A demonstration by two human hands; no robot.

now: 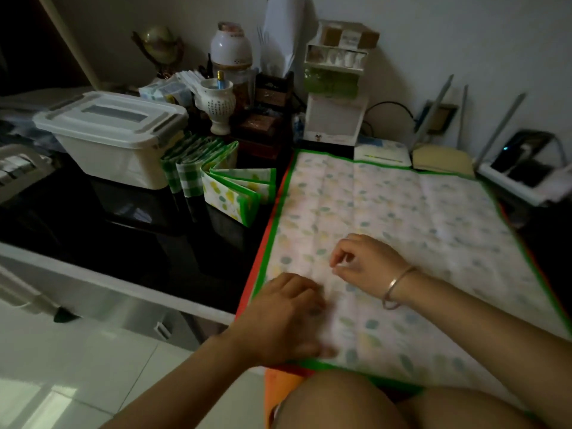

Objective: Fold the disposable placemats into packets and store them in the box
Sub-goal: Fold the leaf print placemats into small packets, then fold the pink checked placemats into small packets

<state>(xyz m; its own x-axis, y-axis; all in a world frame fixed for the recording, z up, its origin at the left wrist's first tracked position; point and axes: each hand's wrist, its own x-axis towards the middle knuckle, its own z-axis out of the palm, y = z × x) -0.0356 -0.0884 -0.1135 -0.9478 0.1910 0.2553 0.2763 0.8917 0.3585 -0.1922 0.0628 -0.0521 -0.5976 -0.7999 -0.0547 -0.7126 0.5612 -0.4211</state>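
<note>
Mat under both hands looks thin, floppy; left hand presses flat, right hand curls, hold unclear. Grab near edge.

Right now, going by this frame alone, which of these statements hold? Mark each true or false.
1. The storage box has its lid on. True.
2. The placemat under the hands is folded into a packet. False: it lies spread flat.
3. Folded packets stand beside the storage box. True.
4. The left hand lies on the placemat. True.
5. The bracelet is on the left wrist. False: it is on the wrist of the right hand.
</note>
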